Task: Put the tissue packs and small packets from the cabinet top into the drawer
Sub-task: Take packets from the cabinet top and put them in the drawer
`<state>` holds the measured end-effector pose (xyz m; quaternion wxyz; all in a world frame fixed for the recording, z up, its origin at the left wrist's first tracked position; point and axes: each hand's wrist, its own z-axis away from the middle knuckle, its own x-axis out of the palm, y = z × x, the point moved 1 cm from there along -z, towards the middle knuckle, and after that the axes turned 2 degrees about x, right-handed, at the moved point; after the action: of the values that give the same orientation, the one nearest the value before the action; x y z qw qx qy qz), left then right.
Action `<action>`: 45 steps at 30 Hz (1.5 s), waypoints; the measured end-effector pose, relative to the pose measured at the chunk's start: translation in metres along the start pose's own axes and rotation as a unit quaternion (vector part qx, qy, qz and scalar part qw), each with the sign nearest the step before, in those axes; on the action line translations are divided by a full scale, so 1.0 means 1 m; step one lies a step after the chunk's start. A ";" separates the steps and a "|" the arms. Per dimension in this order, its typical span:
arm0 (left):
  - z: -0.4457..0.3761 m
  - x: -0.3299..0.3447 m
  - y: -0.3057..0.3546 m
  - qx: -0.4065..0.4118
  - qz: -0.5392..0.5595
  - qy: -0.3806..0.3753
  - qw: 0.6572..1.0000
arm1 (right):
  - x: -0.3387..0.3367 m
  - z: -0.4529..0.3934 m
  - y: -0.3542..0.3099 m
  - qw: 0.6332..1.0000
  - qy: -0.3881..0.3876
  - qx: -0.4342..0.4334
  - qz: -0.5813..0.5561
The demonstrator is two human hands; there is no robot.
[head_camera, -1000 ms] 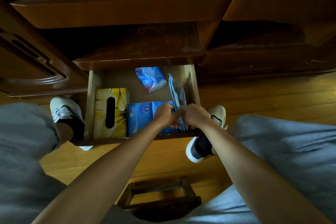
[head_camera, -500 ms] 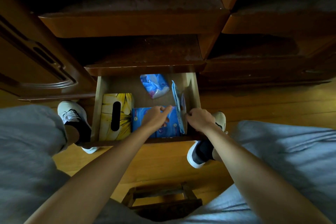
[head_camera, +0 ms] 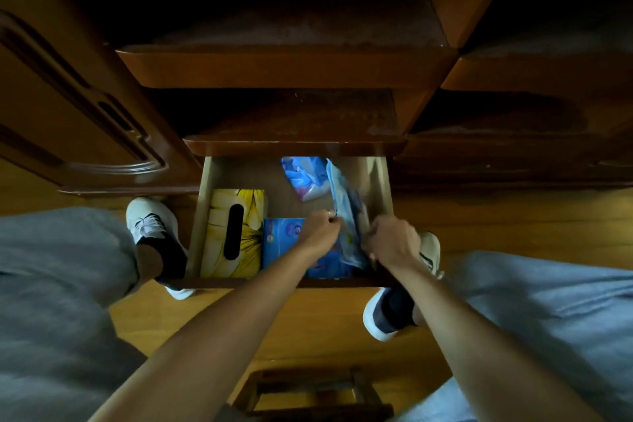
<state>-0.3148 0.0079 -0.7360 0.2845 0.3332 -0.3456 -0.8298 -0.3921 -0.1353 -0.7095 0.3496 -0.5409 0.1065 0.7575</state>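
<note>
The open wooden drawer (head_camera: pixel 205 202) holds a yellow flowered tissue box (head_camera: pixel 251 216) at its left and a flat blue tissue pack (head_camera: pixel 281 240) beside it. A crumpled blue packet (head_camera: pixel 303 175) lies at the back. Thin blue packets (head_camera: pixel 346 209) stand on edge along the right side. My left hand (head_camera: pixel 320 231) pinches these packets from the left, over the blue pack. My right hand (head_camera: pixel 390 241) grips their near end from the right, against the drawer wall. The lower part of the packets is hidden by my hands.
Dark wooden cabinet ledges (head_camera: pixel 291 68) overhang the drawer. A carved cabinet door (head_camera: pixel 85 113) stands at left. My two shoes (head_camera: pixel 150 219) flank the drawer on the wooden floor (head_camera: pixel 308 319). A small wooden stool (head_camera: pixel 308 394) sits below me.
My left hand moved right from the flat blue pack back onto the standing packets. My right hand stays at their near end. The view has tilted slightly.
</note>
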 end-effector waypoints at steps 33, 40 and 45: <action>0.015 -0.082 -0.076 -0.153 0.595 0.199 0.764 | 0.040 -0.111 -0.096 0.980 -0.120 -0.041 -0.153; -0.012 -0.058 -0.047 -0.114 0.575 0.140 0.798 | 0.014 -0.059 -0.078 0.675 -0.370 0.084 -0.632; -0.015 -0.039 -0.033 -0.104 0.401 0.052 0.909 | 0.016 -0.054 -0.054 0.743 -0.255 0.008 -0.618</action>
<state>-0.2871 0.0495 -0.7553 0.6434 0.1778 -0.3468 -0.6589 -0.3197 -0.1188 -0.7331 0.7596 -0.2719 -0.3386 0.4841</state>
